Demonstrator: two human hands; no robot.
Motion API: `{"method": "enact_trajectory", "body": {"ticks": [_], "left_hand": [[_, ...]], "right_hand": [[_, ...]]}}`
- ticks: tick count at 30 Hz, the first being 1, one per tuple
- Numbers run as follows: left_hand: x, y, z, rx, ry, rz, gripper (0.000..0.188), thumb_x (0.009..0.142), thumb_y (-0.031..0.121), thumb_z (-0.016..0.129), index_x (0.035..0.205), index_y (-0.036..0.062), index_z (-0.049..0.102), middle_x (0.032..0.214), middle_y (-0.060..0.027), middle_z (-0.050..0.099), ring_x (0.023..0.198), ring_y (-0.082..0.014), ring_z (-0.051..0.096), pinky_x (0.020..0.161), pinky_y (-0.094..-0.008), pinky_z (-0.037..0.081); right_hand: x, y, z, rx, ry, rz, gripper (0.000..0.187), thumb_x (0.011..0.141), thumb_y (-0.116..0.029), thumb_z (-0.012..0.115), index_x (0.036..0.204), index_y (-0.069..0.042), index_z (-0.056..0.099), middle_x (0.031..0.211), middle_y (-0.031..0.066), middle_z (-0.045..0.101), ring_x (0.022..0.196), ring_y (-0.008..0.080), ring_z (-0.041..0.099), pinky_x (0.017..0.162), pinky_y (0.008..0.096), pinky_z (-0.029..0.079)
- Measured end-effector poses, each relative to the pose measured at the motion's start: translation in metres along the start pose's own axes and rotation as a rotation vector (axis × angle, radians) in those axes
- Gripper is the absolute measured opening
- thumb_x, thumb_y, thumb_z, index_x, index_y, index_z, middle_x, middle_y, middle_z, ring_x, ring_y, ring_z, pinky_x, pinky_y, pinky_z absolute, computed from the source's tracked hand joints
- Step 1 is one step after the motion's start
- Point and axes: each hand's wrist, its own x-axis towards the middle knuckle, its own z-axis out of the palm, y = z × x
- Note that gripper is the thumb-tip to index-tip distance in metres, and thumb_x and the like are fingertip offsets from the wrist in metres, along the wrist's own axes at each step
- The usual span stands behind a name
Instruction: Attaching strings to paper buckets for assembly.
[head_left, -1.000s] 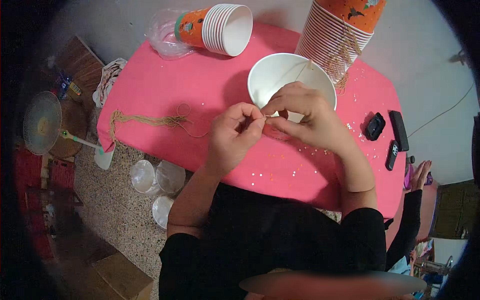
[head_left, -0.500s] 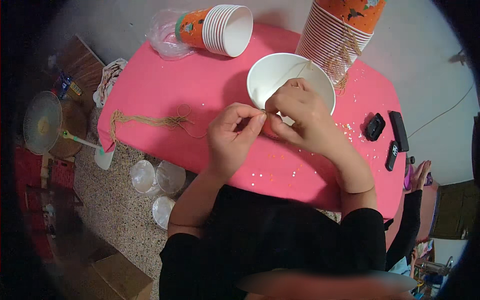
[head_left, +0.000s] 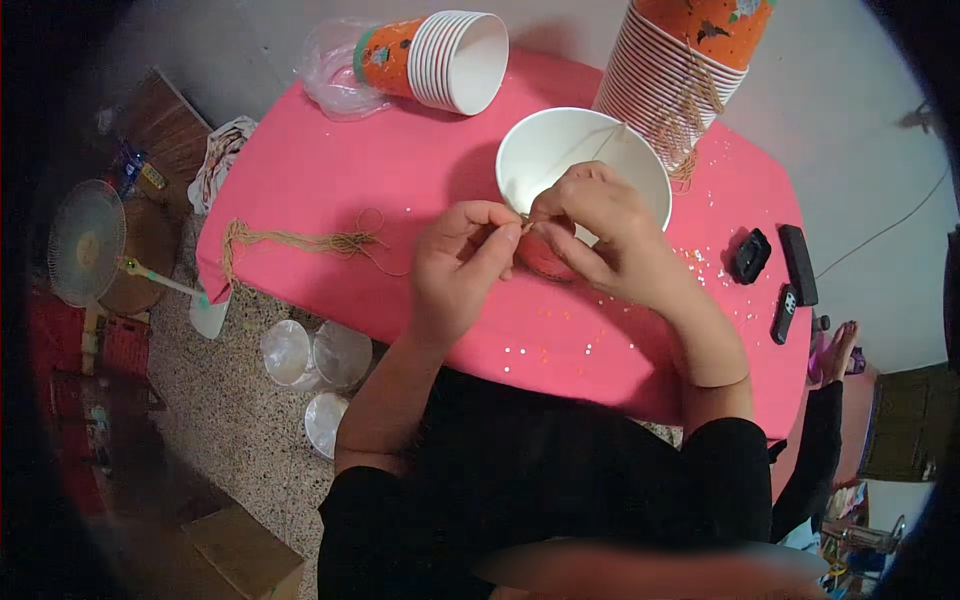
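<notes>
A paper bucket [head_left: 540, 145], white inside and orange-red outside, stands tilted on the pink table with its mouth toward me. My left hand [head_left: 455, 270] pinches a thin tan string [head_left: 527, 228] between thumb and forefinger beside the near rim. Thumb and curled fingers of my right hand [head_left: 610, 230] close on the same bit of string, over the bucket's mouth. Fingers hide just how the string runs there. Another stretch of string shows inside the bucket by its far right rim. Left of my hands lies a bundle of loose tan strings [head_left: 300, 240].
A tall stack of buckets [head_left: 650, 95] with strings hanging on it rises at the back right. Farther left, a second stack [head_left: 440, 65] lies sideways by a plastic bag [head_left: 340, 70]. A black case [head_left: 750, 255] and a phone [head_left: 785, 315] lie right, near scattered paper dots.
My left hand has shifted slightly left and down, and the fingertips of both hands have drawn a little apart. More of the bucket's outer side shows below them.
</notes>
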Motion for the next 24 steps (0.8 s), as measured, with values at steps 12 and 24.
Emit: {"method": "enact_trajectory", "body": {"ticks": [12,24], "left_hand": [[-0.002,0.002,0.005,0.077,0.038,-0.024,0.007,0.088,0.000,0.062,0.094,0.0014,0.062,0.078,0.0019,0.061,0.066,-0.0025,0.053,0.057,-0.0185,0.045],[0.004,-0.002,-0.009,0.054,-0.099,-0.071,0.006,0.092,0.006,0.055,0.096,0.0025,0.059,0.082,0.0000,0.060,0.067,-0.0041,0.049,0.059,-0.0197,0.043]], "right_hand": [[0.000,-0.001,0.001,-0.053,0.033,-0.028,0.008,0.076,-0.006,0.067,0.079,-0.005,0.059,0.066,0.0065,0.058,0.060,0.0247,0.058,0.078,0.0376,0.046],[-0.002,-0.003,-0.005,-0.006,0.004,0.111,0.006,0.077,-0.009,0.067,0.079,-0.006,0.062,0.065,0.0061,0.060,0.059,0.0241,0.057,0.074,0.0364,0.045]]}}
